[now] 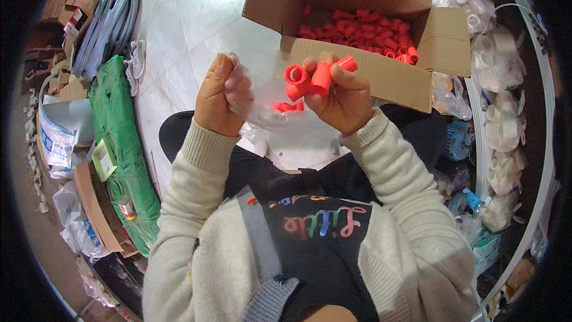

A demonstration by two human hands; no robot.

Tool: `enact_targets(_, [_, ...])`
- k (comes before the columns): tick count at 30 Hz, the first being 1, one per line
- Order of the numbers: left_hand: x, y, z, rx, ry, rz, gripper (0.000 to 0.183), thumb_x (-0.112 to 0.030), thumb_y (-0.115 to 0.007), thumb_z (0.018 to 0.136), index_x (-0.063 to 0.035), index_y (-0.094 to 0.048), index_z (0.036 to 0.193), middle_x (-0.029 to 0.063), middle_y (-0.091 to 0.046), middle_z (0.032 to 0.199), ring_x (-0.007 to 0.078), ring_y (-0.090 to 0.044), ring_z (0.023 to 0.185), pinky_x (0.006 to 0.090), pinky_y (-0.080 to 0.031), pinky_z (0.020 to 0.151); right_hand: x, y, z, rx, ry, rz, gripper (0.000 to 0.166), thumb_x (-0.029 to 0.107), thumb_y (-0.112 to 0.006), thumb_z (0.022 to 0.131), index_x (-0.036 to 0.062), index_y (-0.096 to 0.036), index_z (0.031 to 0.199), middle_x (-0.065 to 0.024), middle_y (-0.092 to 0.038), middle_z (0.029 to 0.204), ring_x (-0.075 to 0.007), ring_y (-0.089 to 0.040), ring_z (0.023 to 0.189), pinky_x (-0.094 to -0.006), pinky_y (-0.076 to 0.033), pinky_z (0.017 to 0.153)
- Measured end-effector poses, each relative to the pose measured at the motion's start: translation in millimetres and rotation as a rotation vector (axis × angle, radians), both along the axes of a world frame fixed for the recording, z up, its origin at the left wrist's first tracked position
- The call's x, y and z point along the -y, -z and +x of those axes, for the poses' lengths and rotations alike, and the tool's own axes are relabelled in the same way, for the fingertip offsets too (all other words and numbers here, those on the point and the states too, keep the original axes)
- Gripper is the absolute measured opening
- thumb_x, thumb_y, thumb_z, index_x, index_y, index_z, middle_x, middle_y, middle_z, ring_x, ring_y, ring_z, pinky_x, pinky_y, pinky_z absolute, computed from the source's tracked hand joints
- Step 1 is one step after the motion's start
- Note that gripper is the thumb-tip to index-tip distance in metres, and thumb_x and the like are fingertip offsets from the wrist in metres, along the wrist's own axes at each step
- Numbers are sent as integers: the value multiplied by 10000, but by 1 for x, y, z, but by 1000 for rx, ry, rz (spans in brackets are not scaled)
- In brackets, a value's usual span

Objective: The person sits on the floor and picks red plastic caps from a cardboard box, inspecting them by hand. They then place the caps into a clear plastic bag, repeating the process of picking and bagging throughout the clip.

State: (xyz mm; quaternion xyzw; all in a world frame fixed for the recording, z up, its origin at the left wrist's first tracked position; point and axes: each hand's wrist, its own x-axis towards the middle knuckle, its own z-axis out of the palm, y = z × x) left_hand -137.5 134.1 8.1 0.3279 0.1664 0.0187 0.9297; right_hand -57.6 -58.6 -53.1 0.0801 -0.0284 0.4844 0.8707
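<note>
My left hand (223, 94) is closed on the edge of a clear plastic bag (263, 114), which spreads between my two hands. Several red plastic pipe fittings (321, 79) are gripped in my right hand (344, 98), some of them tee-shaped. More red fittings (287, 106) show low in the bag, partly blurred by the film. Just beyond my right hand, an open cardboard box (357, 67) holds a heap of loose red fittings (371, 31).
Left of me lie a long green plastic-wrapped bundle (123, 143), coiled grey hose (107, 27) and white shoes (135, 65). Bags of white pipe fittings (502, 120) line the right side, near a blue motor-like part (458, 140). Pale tiles (165, 22) cover the floor ahead.
</note>
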Motion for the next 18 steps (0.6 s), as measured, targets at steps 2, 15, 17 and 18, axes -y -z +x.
enact_targets(2, [0, -2, -2, 63, -3, -74, 157, -268, -489, 914, -114, -519, 920, -45, -405, 623, 51, -363, 499, 175, -330, 414, -1, 3, 1, 117, -38, -17, 89, 108, -508, 878, 33, -508, 925, -168, -520, 1152, -311, -524, 1055, -411, -537, 757])
enact_targets(15, [-2, 0, -6, 315, 102, -234, 250, -308, -387, 947, -89, -492, 1003, -15, -408, 687, 80, -354, 578, 210, -340, 476, -14, 13, -14, 956, 292, -572, 175, 152, -650, 801, 59, -503, 820, -134, -557, 1053, -207, -522, 988, -342, -424, 868])
enact_targets(17, [-3, 0, -7, 316, 112, -251, 252, -310, -388, 947, -86, -490, 1001, -14, -408, 684, 81, -355, 578, 207, -341, 475, -17, 12, -15, 1029, 330, -554, 182, 168, -660, 795, 63, -514, 824, -130, -563, 1053, -204, -521, 991, -331, -404, 872])
enact_targets(18, [-4, 1, -7, 318, 119, -257, 253, -311, -388, 947, -85, -490, 1001, -13, -408, 682, 82, -356, 578, 205, -342, 474, -17, 13, -14, 1030, 325, -551, 166, 144, -665, 783, 57, -528, 823, -127, -568, 1049, -209, -522, 1007, -332, -406, 877])
